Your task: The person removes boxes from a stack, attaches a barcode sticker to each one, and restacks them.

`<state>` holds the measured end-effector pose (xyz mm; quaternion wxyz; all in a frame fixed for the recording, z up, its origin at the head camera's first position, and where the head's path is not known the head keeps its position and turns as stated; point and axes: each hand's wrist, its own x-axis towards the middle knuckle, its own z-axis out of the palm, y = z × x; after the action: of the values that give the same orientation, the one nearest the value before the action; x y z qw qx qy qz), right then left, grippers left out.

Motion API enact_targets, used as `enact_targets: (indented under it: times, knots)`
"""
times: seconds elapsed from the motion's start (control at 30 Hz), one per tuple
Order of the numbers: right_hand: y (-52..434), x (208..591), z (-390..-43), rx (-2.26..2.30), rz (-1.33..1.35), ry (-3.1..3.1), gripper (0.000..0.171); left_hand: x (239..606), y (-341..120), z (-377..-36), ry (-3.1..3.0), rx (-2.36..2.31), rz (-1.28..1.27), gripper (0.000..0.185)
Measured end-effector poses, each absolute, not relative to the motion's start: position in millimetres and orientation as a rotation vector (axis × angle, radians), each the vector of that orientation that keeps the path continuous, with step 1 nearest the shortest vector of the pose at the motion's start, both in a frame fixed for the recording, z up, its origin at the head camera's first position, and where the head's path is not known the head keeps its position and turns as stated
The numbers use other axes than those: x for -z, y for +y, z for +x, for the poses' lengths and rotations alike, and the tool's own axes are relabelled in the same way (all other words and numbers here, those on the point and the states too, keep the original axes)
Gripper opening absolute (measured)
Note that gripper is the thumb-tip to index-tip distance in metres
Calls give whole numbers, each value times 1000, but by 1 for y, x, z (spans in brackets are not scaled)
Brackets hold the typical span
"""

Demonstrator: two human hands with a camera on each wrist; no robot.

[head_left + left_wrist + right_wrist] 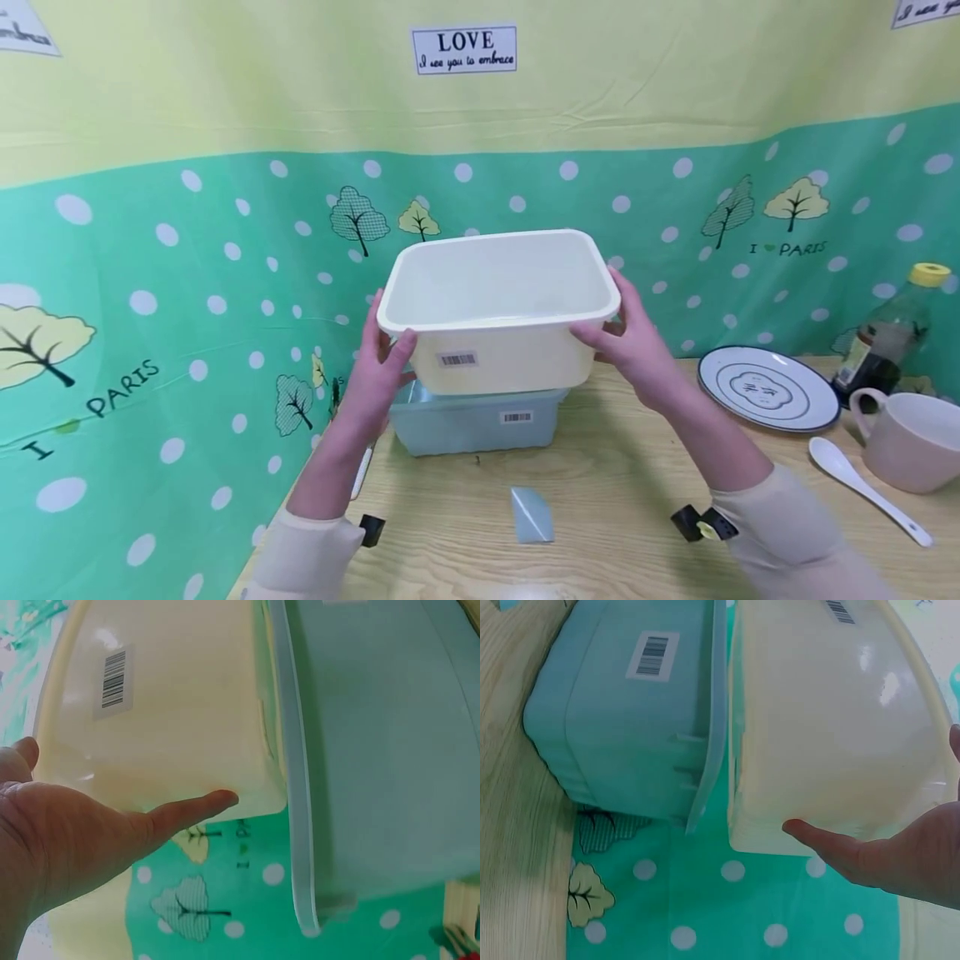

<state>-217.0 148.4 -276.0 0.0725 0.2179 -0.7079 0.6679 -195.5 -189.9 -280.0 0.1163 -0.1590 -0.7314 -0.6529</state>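
A cream plastic storage bin (pixel 510 362) hangs upright, its inside facing up, over a light blue plastic bin (pixel 472 429) on the wooden table. My left hand (pixel 378 371) holds the cream bin's left end, thumb at the front corner under the rim. At the opposite end my right hand (pixel 628 342) grips it the same way, with the other fingers partly hidden behind. In the left wrist view, the bottom of the cream bin (pixel 172 735) is close to the blue rim (pixel 296 750). A narrow gap shows beside the blue bin (pixel 637 727) in the right wrist view.
On the right stand a white plate with a dark rim (pixel 720 375), a pinkish mug (pixel 915 442), a white spoon (pixel 862 483) and a yellow-capped bottle (pixel 877 346). A bluish film piece (pixel 532 517) lies in front. Patterned green cloth (pixel 225 208) hangs behind and left.
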Motion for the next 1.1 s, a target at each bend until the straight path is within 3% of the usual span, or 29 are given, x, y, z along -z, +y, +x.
enact_targets:
  times: [0.47, 1.1]
  knots:
    - [120, 284, -226, -2037, 689, -2152, 93, 292, -220, -197, -2109, 1905, -482, 75]
    - [124, 311, -228, -1932, 566, -2241, 95, 326, -221, -217, -2153, 1957, -483, 76]
